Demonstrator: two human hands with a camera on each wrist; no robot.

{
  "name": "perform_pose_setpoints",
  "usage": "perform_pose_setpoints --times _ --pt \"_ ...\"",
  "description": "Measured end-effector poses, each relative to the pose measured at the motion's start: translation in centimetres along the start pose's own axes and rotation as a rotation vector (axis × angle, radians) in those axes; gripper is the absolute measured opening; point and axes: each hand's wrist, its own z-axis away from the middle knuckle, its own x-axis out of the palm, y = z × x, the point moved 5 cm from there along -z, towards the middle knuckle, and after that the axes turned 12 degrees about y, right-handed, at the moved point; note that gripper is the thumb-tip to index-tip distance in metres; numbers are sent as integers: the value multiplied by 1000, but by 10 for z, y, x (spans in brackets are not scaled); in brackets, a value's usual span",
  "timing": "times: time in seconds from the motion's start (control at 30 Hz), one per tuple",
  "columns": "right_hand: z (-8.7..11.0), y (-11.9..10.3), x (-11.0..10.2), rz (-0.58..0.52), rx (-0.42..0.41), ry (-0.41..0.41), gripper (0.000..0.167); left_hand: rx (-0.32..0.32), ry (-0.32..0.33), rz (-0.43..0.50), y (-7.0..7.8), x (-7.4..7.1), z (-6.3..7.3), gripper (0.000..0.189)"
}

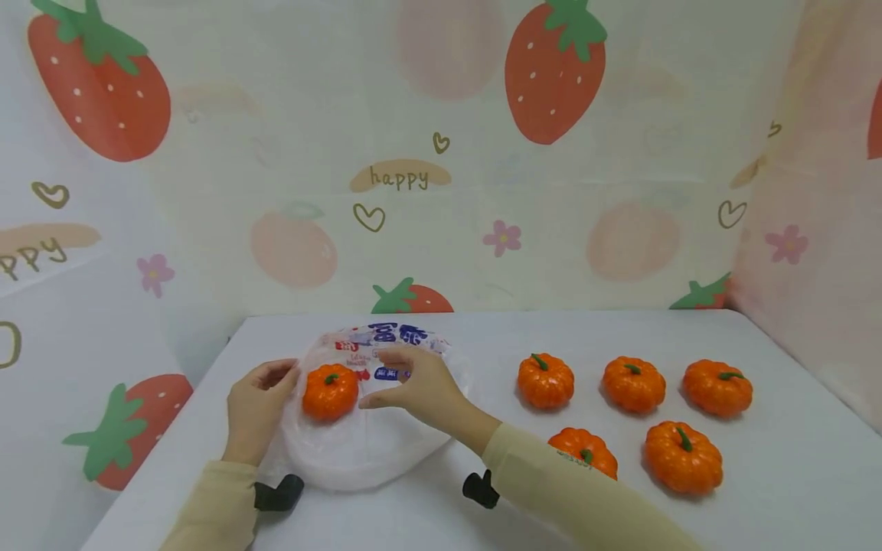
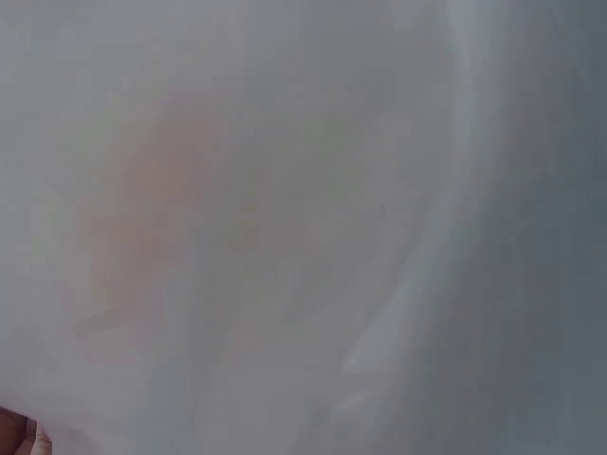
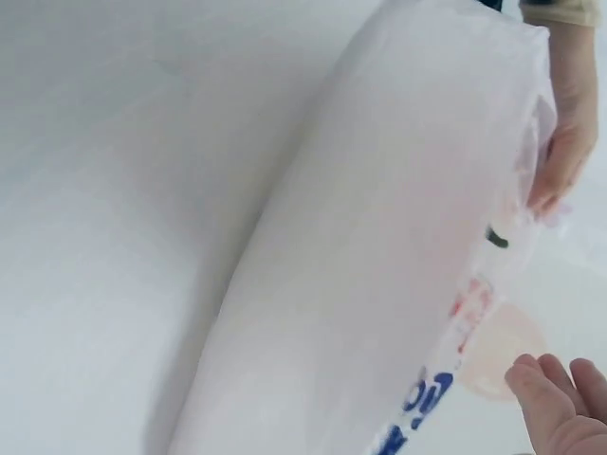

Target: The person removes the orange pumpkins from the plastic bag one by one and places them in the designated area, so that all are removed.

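A white plastic bag (image 1: 365, 459) with red and blue print lies puffed out on the left part of the table. One small orange pumpkin (image 1: 331, 392) with a green stem sits at the bag's upper side; the rest of it seems tucked into the bag's mouth. My left hand (image 1: 260, 405) pinches the bag's left edge. To the right of that pumpkin, my right hand (image 1: 416, 386) hovers over the bag, thumb and fingers spread apart and holding nothing. Whitish film of the bag (image 2: 285, 237) fills the left wrist view, blurred.
Several more orange pumpkins stand on the right side of the white table (image 1: 482, 337), among them a back-row pumpkin (image 1: 546, 381) and a front pumpkin (image 1: 684, 458). My right sleeve partly covers another pumpkin (image 1: 589, 448). A strawberry-print curtain (image 1: 441, 229) surrounds the table.
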Motion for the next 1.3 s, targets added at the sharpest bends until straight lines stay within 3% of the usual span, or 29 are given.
perform_pose_setpoints --times 0.27,0.57,1.07,1.3 --pt "-19 7 41 57 19 2 69 -9 -6 -15 0 0 1 35" --pt "-35 12 67 42 110 -5 71 9 3 -13 0 -2 1 34" --pt "-42 20 79 41 197 -41 77 -17 -14 -14 -1 -2 3 33" --pt "-45 18 84 92 189 -43 73 -17 -9 -12 -1 -1 2 35"
